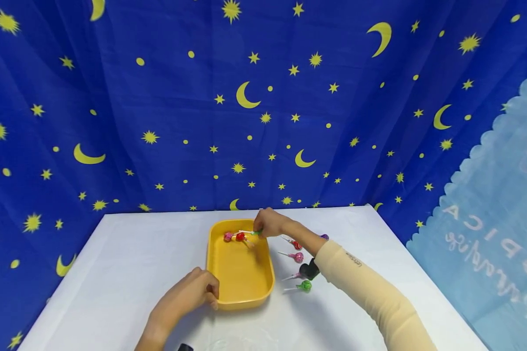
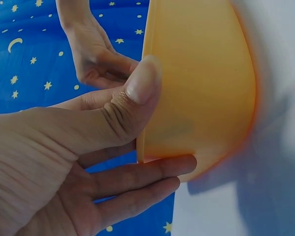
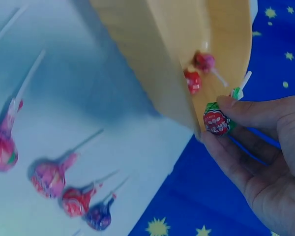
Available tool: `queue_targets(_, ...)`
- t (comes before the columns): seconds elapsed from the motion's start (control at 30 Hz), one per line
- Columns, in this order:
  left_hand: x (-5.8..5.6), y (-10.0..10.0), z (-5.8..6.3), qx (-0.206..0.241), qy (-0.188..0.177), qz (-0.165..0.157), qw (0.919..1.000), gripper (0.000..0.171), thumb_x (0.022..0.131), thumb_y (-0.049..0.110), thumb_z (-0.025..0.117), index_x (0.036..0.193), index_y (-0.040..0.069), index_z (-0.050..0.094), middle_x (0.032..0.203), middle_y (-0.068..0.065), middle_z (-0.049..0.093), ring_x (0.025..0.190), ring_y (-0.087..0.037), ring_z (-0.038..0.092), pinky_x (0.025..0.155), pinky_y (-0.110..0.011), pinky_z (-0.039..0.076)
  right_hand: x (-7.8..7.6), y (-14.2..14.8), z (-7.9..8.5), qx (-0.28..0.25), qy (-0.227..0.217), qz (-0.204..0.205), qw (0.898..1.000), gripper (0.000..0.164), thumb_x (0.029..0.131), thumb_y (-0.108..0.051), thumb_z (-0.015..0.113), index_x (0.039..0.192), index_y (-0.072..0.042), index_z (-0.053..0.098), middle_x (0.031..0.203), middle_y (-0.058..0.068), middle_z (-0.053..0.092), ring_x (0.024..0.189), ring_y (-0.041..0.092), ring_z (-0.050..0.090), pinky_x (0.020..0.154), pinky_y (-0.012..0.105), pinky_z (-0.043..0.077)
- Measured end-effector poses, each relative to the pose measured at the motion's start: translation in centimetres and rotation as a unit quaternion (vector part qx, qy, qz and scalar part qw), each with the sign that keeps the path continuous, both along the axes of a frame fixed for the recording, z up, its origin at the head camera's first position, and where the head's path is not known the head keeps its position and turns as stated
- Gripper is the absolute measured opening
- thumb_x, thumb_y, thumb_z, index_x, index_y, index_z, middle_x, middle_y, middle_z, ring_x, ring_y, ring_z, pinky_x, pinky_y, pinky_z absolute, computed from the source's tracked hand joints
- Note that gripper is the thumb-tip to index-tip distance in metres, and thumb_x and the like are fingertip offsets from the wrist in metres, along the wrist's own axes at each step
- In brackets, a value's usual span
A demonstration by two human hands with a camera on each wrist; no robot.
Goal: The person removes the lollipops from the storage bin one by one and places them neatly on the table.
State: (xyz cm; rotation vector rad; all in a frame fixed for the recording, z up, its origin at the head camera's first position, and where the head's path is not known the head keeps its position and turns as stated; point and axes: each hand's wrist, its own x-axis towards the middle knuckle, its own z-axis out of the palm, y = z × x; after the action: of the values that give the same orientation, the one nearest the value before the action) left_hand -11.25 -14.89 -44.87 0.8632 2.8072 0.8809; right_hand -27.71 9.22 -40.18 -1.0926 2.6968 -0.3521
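My left hand (image 1: 195,290) grips the near left corner of a yellow tray (image 1: 239,278), its thumb on the outer wall in the left wrist view. At the tray's far right corner my right hand (image 1: 270,223) pinches a lollipop with a green and red wrapper (image 3: 219,120) by its head, its white stick pointing left over the tray. Inside, toward the far end, lie a pink lollipop (image 1: 227,237) and a red lollipop (image 1: 240,237).
Right of the tray, several lollipops lie on the white table, among them a green one (image 1: 305,286), a pink one (image 1: 297,257) and a purple one (image 3: 99,217). A blue curtain (image 1: 180,112) with yellow moons and stars hangs behind the table.
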Motion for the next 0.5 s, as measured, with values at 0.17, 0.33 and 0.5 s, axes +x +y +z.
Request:
queue_targets(0.17, 0.0, 0.0, 0.0, -0.001, 0.000, 0.001, 1.0000, 0.021, 0.071, 0.024, 0.083, 0.061, 0.025, 0.065, 0.061, 0.019, 0.056, 0.061, 0.001, 0.043, 0.060, -0.021, 0.040, -0.3, 1.7, 0.7, -0.010, -0.016, -0.035, 0.999, 0.017, 0.075, 0.003, 0.078, 0.092, 0.000, 0.076, 0.086, 0.009, 0.075, 0.076, 0.012, 0.066, 0.071, 0.024, 0.056)
queue_targets(0.33, 0.0, 0.0, 0.0, -0.010, -0.010, 0.008, 0.9999, 0.020, 0.072, 0.025, 0.082, 0.062, 0.027, 0.065, 0.062, 0.020, 0.056, 0.063, -0.001, 0.043, 0.061, -0.022, 0.039, -0.7, 3.8, 0.7, 0.003, -0.028, -0.065, 0.997, 0.017, 0.076, 0.005, 0.077, 0.093, 0.000, 0.075, 0.087, 0.010, 0.074, 0.078, 0.015, 0.067, 0.071, 0.026, 0.057)
queue_targets(0.5, -0.1, 0.1, -0.1, -0.008, -0.014, 0.005, 0.9999, 0.020, 0.072, 0.023, 0.083, 0.063, 0.027, 0.066, 0.062, 0.021, 0.056, 0.062, 0.000, 0.044, 0.061, -0.022, 0.040, -1.2, 6.4, 0.1, 0.031, -0.006, -0.085, 0.996, 0.018, 0.074, 0.006, 0.076, 0.091, 0.000, 0.076, 0.086, 0.010, 0.074, 0.077, 0.014, 0.065, 0.073, 0.029, 0.057)
